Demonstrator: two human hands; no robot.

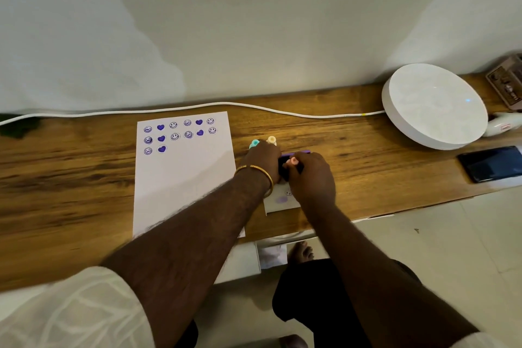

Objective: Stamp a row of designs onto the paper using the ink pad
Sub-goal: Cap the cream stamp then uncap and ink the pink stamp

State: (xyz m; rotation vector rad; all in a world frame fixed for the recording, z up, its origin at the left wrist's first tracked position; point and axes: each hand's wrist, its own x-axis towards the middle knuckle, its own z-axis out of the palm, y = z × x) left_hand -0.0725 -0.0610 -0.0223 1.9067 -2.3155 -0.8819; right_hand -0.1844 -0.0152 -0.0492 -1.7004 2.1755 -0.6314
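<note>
A wooden desk (367, 155) stands with its far edge against a plain white wall (254, 22). Pale floor tiles (452, 248) lie below the near edge, evenly lit.

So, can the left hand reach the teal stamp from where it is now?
Probably yes. The left hand rests right beside the teal stamp, which stands just past its fingers on the table; nothing lies between them.

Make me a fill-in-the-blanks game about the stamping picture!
1. The third row on the paper has ____ stamps so far.
2. The stamped hearts and smileys are ____ in colour.
3. The gold bangle is on the ____ hand.
4. The right hand holds a ____ stamp over the ink pad.

Missing words: two; purple; left; pink
</note>
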